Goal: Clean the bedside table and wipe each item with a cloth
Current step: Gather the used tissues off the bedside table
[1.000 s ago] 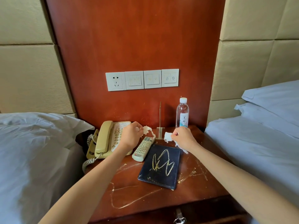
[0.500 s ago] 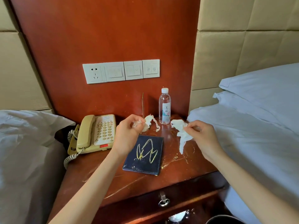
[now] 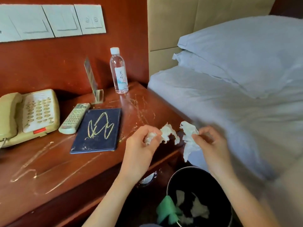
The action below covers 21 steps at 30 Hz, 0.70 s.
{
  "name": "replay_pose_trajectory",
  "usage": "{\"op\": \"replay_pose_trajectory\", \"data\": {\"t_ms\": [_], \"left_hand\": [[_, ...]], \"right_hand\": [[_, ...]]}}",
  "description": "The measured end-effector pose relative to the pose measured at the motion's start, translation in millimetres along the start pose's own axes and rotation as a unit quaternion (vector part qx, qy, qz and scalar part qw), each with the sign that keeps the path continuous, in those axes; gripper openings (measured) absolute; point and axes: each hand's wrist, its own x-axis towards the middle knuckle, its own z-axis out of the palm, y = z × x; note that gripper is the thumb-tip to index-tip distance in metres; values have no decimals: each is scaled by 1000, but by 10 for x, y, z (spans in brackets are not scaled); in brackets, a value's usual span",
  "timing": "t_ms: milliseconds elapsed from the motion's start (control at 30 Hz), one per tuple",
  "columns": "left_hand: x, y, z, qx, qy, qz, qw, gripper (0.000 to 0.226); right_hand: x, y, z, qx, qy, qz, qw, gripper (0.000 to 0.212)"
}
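My left hand [image 3: 141, 143] grips a crumpled white tissue [image 3: 165, 134] off the front right corner of the wooden bedside table [image 3: 49, 169]. My right hand [image 3: 209, 143] pinches a second torn tissue piece [image 3: 190, 141] that hangs down above a black waste bin [image 3: 218, 179]. On the table lie a dark blue booklet [image 3: 98, 130] smeared with yellow streaks, a white remote control [image 3: 74, 118], a beige telephone [image 3: 27, 117], a clear sign holder [image 3: 93, 82] and a water bottle [image 3: 118, 71]. Pale smears cross the table top.
The bin holds white tissue scraps and a green cloth [image 3: 167, 210] hangs over its rim. A bed [image 3: 229, 104] with white pillows [image 3: 246, 46] borders the table on the right. Wall switches [image 3: 62, 20] sit on the red panel behind.
Both hands have carried the tissue pieces from the back of the table, near the remote, forward and right to above the bin. The view has turned down and right.
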Motion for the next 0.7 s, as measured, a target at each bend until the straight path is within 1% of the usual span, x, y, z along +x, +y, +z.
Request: {"op": "replay_pose_trajectory", "data": {"t_ms": [133,233,333,400,533,633,700], "left_hand": [[-239,-110,400,-25,-70,-18,997,26],[-370,-266,659,-33,-93,-45,994,26],[-466,-474,886,-45,-112,-98,988,22],[-533,-631,1022,-47,-118,-142,982,23],[-644,-896,1227,-25,-126,-211,969,21],[-710,-1024,1327,-7,-159,-244,957,18],[-745,-1076,1354,-20,-188,-261,947,18]], "right_hand": [[-237,213,-323,-76,26,20,997,33],[-407,393,-520,-119,41,45,991,39],[-547,558,-648,-138,64,73,986,40],[-632,640,-691,-141,76,95,982,40],[-769,753,-746,-169,59,115,977,34],[-816,820,-786,-183,48,144,971,27],[-842,848,-811,-193,35,156,968,26]]}}
